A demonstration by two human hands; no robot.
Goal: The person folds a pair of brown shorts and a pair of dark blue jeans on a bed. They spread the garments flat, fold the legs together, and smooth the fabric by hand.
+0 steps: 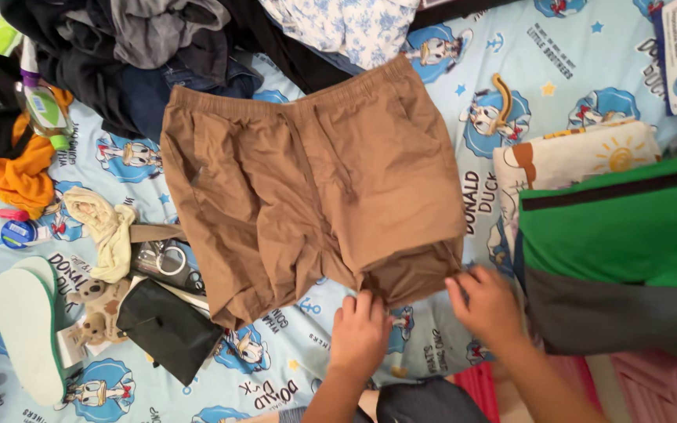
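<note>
both hands (360, 333) (486, 305) pinch the hem of brown shorts (315, 184), fingers closed on cloth. green shirt (620, 227) just right, black wallet (168, 327) left, clothes pile (143, 55) above.

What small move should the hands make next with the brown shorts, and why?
Probably lift the hem and fold it up toward the waistband: the brown shorts lie spread flat on the bedsheet, and both the left hand and right hand are at the leg hem.
</note>
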